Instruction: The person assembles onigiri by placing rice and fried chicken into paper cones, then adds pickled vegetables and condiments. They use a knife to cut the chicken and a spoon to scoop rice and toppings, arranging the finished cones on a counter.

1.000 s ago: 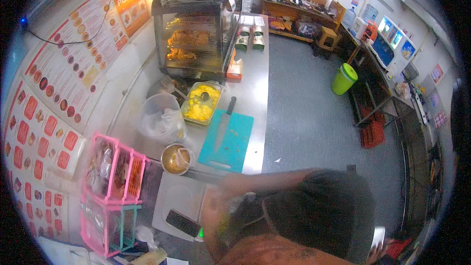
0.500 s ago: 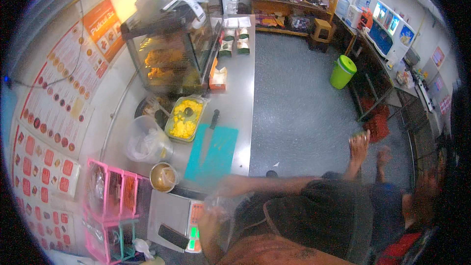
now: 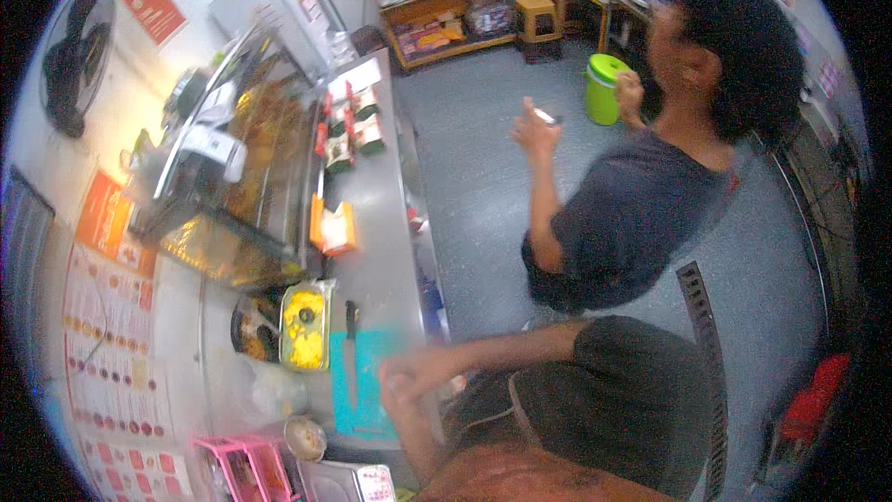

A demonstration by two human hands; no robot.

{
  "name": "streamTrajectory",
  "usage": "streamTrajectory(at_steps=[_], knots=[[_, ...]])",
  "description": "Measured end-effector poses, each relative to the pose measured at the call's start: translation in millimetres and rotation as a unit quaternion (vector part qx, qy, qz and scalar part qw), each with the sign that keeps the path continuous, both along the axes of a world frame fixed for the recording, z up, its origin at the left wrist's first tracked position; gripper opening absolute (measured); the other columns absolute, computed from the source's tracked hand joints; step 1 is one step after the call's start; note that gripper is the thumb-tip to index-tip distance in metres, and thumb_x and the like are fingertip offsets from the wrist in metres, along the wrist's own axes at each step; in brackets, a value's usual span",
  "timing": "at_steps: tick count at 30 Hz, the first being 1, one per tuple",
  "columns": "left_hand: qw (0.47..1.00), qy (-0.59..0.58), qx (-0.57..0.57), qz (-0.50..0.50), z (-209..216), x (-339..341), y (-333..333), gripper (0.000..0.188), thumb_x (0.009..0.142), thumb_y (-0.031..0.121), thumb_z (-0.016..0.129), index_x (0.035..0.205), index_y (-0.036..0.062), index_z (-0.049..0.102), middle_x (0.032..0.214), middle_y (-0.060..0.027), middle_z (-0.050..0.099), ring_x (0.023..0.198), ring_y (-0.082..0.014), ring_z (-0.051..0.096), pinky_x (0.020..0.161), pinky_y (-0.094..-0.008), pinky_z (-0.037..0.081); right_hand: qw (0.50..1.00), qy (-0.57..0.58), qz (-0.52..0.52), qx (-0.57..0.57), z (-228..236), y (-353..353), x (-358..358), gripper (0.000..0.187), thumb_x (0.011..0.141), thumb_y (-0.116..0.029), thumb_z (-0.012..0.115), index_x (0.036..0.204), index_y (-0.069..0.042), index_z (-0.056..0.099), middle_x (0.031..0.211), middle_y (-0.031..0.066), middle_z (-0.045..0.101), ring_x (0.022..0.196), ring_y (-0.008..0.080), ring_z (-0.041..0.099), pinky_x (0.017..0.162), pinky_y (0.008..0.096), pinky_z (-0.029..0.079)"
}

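Note:
My two hands meet at the right edge of the teal cutting board. My right hand reaches in from the right and lies against my left hand, which comes up from below. The fingers of both look curled, but motion blurs them, and whatever they hold is hidden. On the board lies a knife with its black handle pointing away. Just beyond stands a clear tray of yellow chunks with a dark round thing in it.
A glass food warmer stands behind, beside an orange box and several packets. A metal bowl, pink rack and scale are nearer. To the right, a co-worker stands with hands raised.
My view has swung, bringing the co-worker's upper body into sight. My hands have come together beside the board; the clear plastic that was between them no longer shows.

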State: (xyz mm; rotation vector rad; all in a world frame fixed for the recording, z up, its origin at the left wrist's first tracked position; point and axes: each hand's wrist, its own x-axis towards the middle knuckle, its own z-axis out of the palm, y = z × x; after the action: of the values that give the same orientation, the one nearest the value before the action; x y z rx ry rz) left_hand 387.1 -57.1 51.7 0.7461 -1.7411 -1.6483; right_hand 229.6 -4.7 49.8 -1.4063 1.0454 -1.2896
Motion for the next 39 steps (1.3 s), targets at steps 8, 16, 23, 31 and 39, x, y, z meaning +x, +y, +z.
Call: streamTrajectory(at_steps=[8,16,23,31,39], knots=[[0.973,-0.230,0.028,-0.024,14,-115,16,0.023,0.089,0.015,0.066,0.107,0.0008,0.068,0.100,-0.0156,0.067,0.099,-0.0335,0.067,0.094,-0.0477,0.051,0.935,0.026,-0.328,0.134,-23,81,-122,0.040,0.086,-0.001,0.070,0.123,-0.013,0.062,0.089,0.0046,0.066,0.078,0.0173,0.063,0.067,0.0337,0.051],[0.879,-0.253,-0.301,-0.271,6,-192,-24,0.041,0.087,0.012,0.070,0.129,0.0102,0.072,0.115,-0.0182,0.074,0.105,-0.0420,0.068,0.100,-0.0484,0.052,0.852,0.227,-0.454,0.128,0,118,-179,0.023,0.091,-0.019,0.071,0.109,-0.007,0.066,0.094,0.0143,0.068,0.086,0.0313,0.067,0.078,0.0429,0.054],[0.834,-0.222,-0.347,-0.366,17,-265,-56,0.043,0.092,0.011,0.063,0.134,0.0072,0.067,0.128,-0.0179,0.069,0.116,-0.0395,0.064,0.100,-0.0491,0.053,0.847,0.447,-0.207,0.197,-7,65,-192,0.027,0.098,-0.019,0.060,0.119,-0.004,0.070,0.122,0.0202,0.070,0.117,0.0398,0.064,0.099,0.0518,0.054],[0.843,-0.111,-0.443,-0.286,41,-273,-124,0.045,0.091,0.010,0.063,0.136,0.0043,0.063,0.133,-0.0182,0.063,0.119,-0.0385,0.062,0.104,-0.0491,0.051,0.872,0.334,-0.117,0.338,-7,-45,-232,0.049,0.109,-0.037,0.047,0.149,-0.009,0.047,0.145,0.0156,0.059,0.126,0.0388,0.062,0.105,0.0476,0.052],[0.953,-0.161,-0.252,0.042,94,-225,-156,0.034,0.096,0.017,0.068,0.129,0.0067,0.066,0.127,-0.0171,0.064,0.115,-0.0371,0.063,0.097,-0.0475,0.052,0.877,-0.389,-0.083,0.269,24,-167,-228,0.072,0.112,-0.057,0.032,0.169,-0.015,0.020,0.164,0.0129,0.042,0.130,0.0350,0.059,0.107,0.0454,0.052]])
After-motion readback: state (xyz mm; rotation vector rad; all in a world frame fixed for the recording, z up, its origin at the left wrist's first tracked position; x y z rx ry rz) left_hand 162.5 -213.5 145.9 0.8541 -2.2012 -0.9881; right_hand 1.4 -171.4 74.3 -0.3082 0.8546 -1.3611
